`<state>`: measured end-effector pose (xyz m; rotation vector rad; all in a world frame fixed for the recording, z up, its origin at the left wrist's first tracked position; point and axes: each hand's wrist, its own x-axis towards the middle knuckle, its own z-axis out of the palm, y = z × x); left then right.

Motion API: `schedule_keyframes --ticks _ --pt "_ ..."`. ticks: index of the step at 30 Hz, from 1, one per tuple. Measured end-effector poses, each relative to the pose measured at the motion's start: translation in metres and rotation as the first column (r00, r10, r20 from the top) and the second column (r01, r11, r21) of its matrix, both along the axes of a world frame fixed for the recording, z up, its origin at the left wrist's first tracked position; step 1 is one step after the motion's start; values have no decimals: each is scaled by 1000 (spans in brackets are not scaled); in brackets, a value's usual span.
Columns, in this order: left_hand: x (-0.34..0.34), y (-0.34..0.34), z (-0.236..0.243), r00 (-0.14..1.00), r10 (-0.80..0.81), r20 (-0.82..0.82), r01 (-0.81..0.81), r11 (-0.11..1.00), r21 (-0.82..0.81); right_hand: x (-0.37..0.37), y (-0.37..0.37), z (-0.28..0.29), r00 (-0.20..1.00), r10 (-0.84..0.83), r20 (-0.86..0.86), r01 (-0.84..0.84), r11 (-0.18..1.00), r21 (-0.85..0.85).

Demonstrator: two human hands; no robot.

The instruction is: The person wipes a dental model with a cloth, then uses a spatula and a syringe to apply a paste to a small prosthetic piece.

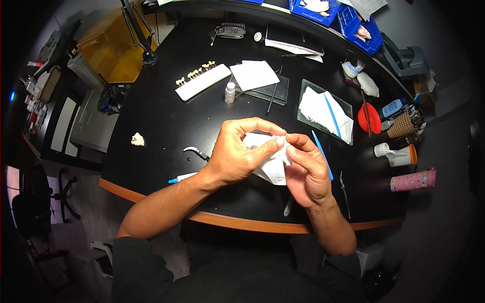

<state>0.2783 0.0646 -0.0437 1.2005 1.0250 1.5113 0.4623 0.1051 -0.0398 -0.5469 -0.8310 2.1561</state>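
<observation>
A white paper tissue (274, 172) is pinched between my two hands above the near part of the black desk. My left hand (235, 151) curls round it from the left, its thumb and index finger closed near the tissue's top. From the right, my right hand (310, 174) closes thumb and fingertips on the same spot. Whether something small sits inside the tissue's folds is hidden by the fingers. Beside my left wrist lie curved-tip tweezers (196, 152) and a blue-and-white tube (181, 178). A blue stick-like tool (323, 155) lies just past my right hand.
A shade guide with tooth-shaped tabs (203, 82), a small bottle (230, 93) and white paper sheets (254, 76) stand farther back. To the right are a glass tray (307, 120), red bowl (369, 120) and pink tumbler (413, 180). A dental cast piece (137, 139) lies left.
</observation>
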Motion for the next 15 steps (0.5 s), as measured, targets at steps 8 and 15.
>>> schedule_keyframes --ticks 8,15 --pt "-3 1 -3 957 -114 268 155 979 -136 -1 -1 -7 993 -119 14 115 982 152" --pt "0 0 2 997 -52 56 55 997 -52 -6 -4 -11 927 -374 20 330 843 425"
